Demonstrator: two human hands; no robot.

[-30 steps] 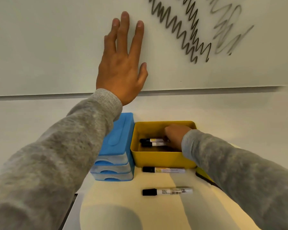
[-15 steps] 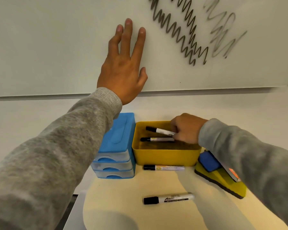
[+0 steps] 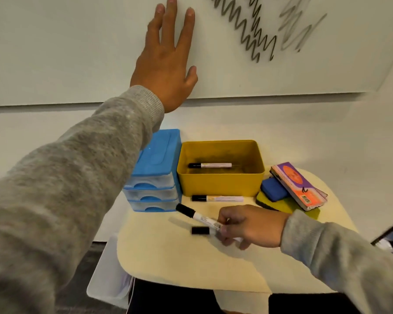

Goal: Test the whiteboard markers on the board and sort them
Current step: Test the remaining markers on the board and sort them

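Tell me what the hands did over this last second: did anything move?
The right hand lifted one marker out of the yellow bin and brought it toward the person, over the table. One marker remains in the bin. The left hand stayed flat on the whiteboard; the markers lying on the table kept their places.

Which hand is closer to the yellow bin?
Right. The right hand holds a marker just in front of the yellow bin; the left hand presses the whiteboard above.

Cream table (image 3: 168,264): bin (image 3: 220,184), drawers (image 3: 152,191), markers (image 3: 217,198).
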